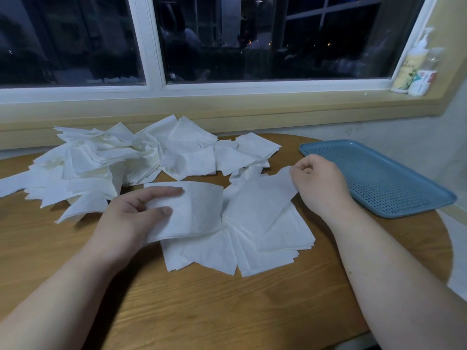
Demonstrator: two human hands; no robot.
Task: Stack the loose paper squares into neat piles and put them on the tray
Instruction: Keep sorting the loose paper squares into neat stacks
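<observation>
Gripping a paper sheaf (194,210) in our left hand (129,218), right hand (319,184) pinching a loose square (262,200) by its corner, blue tray (394,183) near.

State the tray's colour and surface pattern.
The tray is blue, covered in a grid of small holes; head view.

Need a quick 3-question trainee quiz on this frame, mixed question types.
1. True or false: the blue tray already holds a pile.
2. Which hand pinches the corner of a sheet next to the tray? A) left hand B) right hand
3. Fill in: the loose heap of paper squares lies on the person's ____ side of the table.
Key: 1 false; 2 B; 3 left.
</observation>
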